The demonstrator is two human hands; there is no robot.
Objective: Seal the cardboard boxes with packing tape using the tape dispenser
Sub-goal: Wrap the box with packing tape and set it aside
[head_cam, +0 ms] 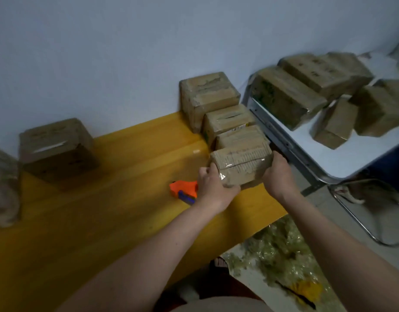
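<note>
at the centre of the frame, in the head view, we see both hands grasping one taped cardboard box point(240, 166) from opposite sides. the left hand point(213, 185) curls round the box's lower left corner, fingers on its glossy taped front; the right hand point(277, 174) clasps its right end, thumb side toward us. the box sits at the near end of a row of three more taped boxes point(218, 109) that runs up and back toward the pale wall point(104, 52); whether it rests on the surface or is lifted just above it we cannot tell. just left of the left hand, partly hidden behind it, the orange tape dispenser point(182, 191) lies on the yellow table point(104, 199), held by neither hand. in the left of the frame a larger brown box point(56, 147) stands against the wall, and at the far left edge a blurred wrapped bundle point(2, 188) shows. in the upper right, a white table point(360, 152) carries a heap of further taped boxes point(317, 91), some tilted on one another. in the lower right, crumpled clear wrapping point(281, 253) lies on the floor beside a metal chair frame point(369, 212).
</note>
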